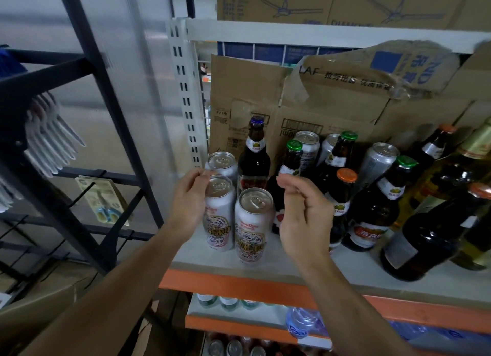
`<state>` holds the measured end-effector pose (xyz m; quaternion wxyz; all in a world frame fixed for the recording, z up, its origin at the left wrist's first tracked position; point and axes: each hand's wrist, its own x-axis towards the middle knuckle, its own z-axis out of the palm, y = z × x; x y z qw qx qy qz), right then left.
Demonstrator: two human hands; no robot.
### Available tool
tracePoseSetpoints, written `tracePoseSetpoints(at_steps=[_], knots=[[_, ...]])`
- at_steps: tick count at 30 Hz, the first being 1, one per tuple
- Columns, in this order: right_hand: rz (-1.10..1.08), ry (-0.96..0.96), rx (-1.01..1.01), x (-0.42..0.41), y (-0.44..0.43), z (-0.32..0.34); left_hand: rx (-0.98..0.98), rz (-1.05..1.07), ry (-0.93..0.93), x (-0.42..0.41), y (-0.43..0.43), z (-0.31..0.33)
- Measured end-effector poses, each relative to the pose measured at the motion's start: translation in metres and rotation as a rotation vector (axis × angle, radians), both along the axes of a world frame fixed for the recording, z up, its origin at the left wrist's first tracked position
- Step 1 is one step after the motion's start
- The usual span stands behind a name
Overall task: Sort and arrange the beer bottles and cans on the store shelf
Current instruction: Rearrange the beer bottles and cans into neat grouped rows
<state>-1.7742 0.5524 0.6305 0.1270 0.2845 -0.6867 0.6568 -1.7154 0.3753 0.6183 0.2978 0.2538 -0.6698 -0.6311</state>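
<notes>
We see shelf under both hands, cardboard boxes behind them. Brown bottles crowd R of right hand. Blue-capped bottle stands beyond, btwn hands. Two white cans: front can btwn hands, just beside right hand; left can w/ left hand fingers curled on its top edge. Right hand curled, holds nothing. Hands apart.

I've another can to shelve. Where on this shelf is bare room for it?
Bare grey shelf board along the front edge, between the white beer cans and the big dark glass bottle, below the right hand. Behind, brown bottles and silver cans stand packed up to the cardboard boxes.
</notes>
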Motion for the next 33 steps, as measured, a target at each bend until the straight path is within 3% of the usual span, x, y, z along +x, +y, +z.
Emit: tracePoseSetpoints(at_steps=[3, 6, 10, 14, 18, 22, 28, 33], knots=[[-0.007, 0.058, -0.068, -0.001, 0.030, 0.013, -0.340, 0.038, -0.082, 0.009, -0.001, 0.007], [-0.043, -0.022, -0.175, -0.005, 0.063, 0.014, -0.523, 0.180, -0.075, 0.014, -0.001, 0.025], [-0.144, -0.138, -0.299, -0.017, 0.109, 0.007, -0.559, 0.032, -0.040, 0.018, 0.009, 0.052], [-0.297, -0.179, -0.326, -0.038, 0.157, 0.001, -0.592, -0.133, -0.153, 0.026, 0.020, 0.050], [-0.380, -0.193, -0.336, -0.056, 0.196, 0.001, -0.775, -0.196, -0.262, 0.018, 0.020, 0.050], [-0.387, -0.171, -0.327, -0.069, 0.220, 0.005, -1.000, -0.238, -0.201, -0.010, 0.060, 0.070], [-0.339, -0.205, -0.289, -0.089, 0.245, 0.002, -1.182, -0.282, -0.048, -0.054, 0.136, 0.100], [-0.307, -0.254, -0.285, -0.106, 0.259, 0.003, -1.300, -0.358, -0.121, -0.093, 0.168, 0.106]])
